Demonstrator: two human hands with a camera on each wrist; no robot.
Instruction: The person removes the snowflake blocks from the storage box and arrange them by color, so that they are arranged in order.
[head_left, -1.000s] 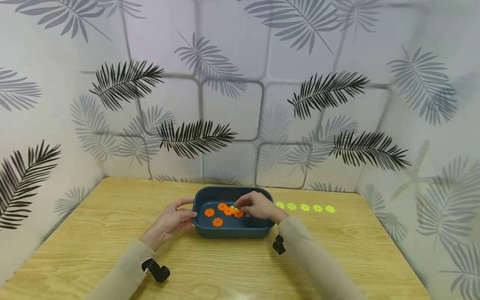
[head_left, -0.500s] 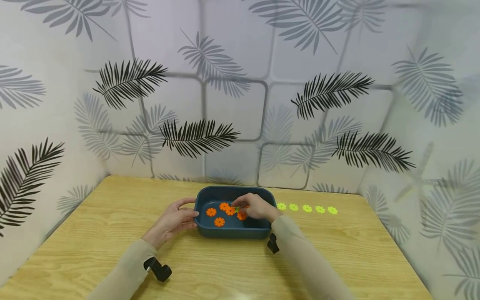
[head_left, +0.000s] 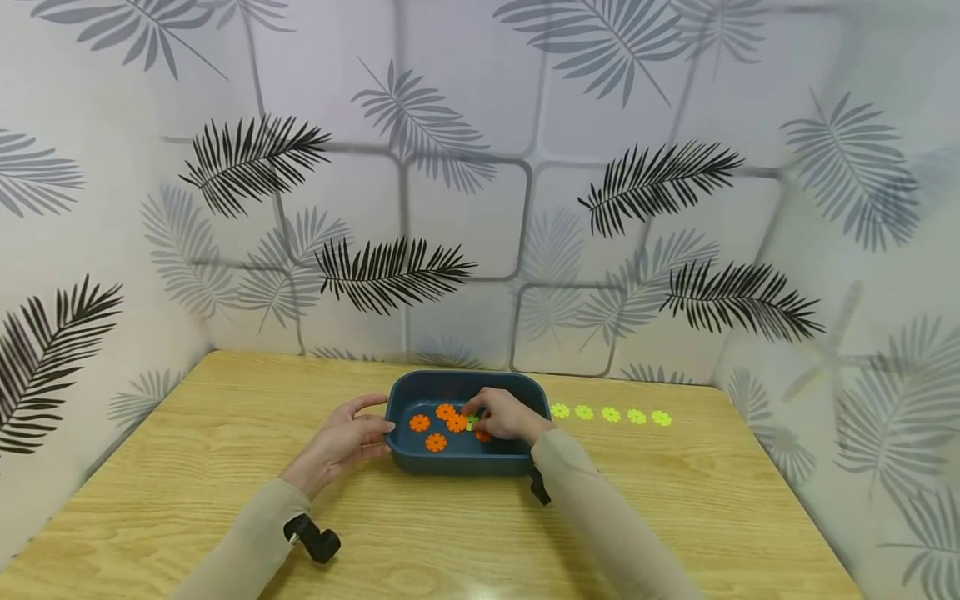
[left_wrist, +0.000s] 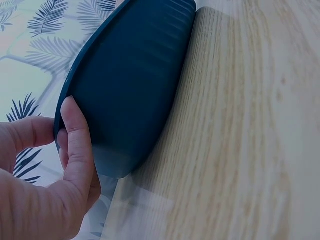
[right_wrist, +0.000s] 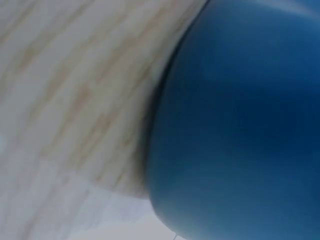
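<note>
A dark blue plastic box (head_left: 465, 465) with a flared rim stands on the table. My left hand (head_left: 347, 435) pinches its left rim between thumb and fingers, as the left wrist view also shows. My right hand (head_left: 504, 414) reaches over the right side into the box, fingers bent downward. At its fingertips lies a green notched, flower-shaped disc (head_left: 471, 423), partly covered; whether the fingers pinch it is not clear. Several orange discs (head_left: 436, 442) of the same shape lie in the box's left and middle. One orange disc (head_left: 483, 436) is partly hidden under the right hand.
On the wooden table (head_left: 420, 533), a row of several yellow-green discs (head_left: 611, 414) runs rightward from the box. Behind the table rises a leaf-patterned curtain (head_left: 465, 208). The box's blue wall (right_wrist: 240, 130) fills much of the right wrist view.
My right hand has shifted slightly left and nearer inside the box. The green disc has slid a little nearer, uncovering more of the orange disc beside it. My left hand stays on the rim.
</note>
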